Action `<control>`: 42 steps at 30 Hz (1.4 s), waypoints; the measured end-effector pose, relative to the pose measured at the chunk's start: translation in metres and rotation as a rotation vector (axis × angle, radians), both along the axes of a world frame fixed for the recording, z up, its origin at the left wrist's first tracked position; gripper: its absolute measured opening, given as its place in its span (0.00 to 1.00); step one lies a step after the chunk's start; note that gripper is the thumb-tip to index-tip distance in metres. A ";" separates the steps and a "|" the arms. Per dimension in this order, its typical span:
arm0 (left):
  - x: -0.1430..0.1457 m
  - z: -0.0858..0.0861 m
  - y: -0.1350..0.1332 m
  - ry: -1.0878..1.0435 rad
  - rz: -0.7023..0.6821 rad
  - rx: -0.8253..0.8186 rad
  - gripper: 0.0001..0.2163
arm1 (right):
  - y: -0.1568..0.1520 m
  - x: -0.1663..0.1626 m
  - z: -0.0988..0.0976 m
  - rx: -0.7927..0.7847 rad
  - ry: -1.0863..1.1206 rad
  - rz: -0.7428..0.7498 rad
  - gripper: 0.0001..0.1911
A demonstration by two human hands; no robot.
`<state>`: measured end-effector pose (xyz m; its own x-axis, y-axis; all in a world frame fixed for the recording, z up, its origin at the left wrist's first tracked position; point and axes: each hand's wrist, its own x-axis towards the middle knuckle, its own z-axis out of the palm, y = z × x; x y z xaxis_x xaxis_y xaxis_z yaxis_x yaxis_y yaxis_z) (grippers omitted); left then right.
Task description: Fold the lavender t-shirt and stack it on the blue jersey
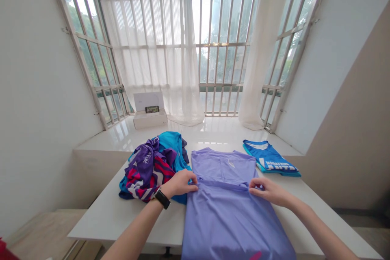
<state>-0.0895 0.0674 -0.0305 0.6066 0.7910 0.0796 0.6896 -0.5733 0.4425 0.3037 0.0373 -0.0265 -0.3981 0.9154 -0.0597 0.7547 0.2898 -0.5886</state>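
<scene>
A lavender T-shirt (228, 219) lies spread on the white table, its sides tucked in and its lower part reaching the near edge. Across its upper part runs a raised fold. My left hand (182, 183), with a dark watch on the wrist, pinches the left end of that fold. At the right end, my right hand (265, 190) grips the fabric between thumb and fingers. Left of the T-shirt sits a crumpled heap of sports shirts (152, 166) in purple, red, white and blue. Folded blue shirts (271, 157), the top one printed "MARATHON", are stacked to the right.
The white table (100, 219) stands against a white window ledge (213, 132). On the ledge, a white box (150, 120) with its lid raised props up a phone (152, 109). Sheer curtains (152, 40) hang before barred windows. Boards (42, 231) lie below, at the lower left.
</scene>
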 end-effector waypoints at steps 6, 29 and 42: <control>-0.001 0.008 -0.001 0.058 0.018 -0.034 0.08 | 0.002 0.005 -0.003 -0.016 0.003 -0.050 0.18; 0.009 0.022 -0.002 0.344 0.133 -0.111 0.15 | -0.001 0.017 -0.005 0.034 -0.062 -0.077 0.19; 0.010 0.021 -0.001 0.345 0.077 -0.136 0.12 | -0.001 0.017 -0.002 -0.023 -0.206 -0.142 0.11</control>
